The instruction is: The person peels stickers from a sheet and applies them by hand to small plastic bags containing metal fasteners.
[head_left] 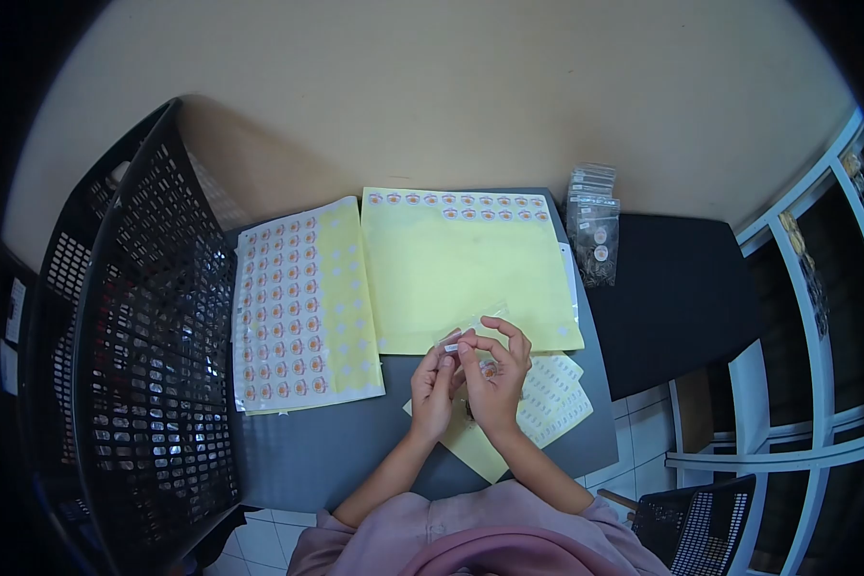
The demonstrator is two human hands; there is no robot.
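My left hand (435, 392) and my right hand (496, 382) meet over the front of the grey table. Between them is a small clear plastic bag (490, 315), which my left fingers pinch. My right thumb and index finger press at a small white label (452, 348) on the bag; the other right fingers are raised. Under the hands lie small yellow-backed label sheets (559, 396). Behind them is a large yellow sheet (461, 269) with round stickers along its top. Left of it lies a sheet full of round stickers (278, 307).
A tall black basket (154, 336) stands at the left. Filled clear packets (600, 230) are stacked at the back right, beside a black surface (682, 298). White shelving (778, 451) and another black basket (698, 518) are at the right.
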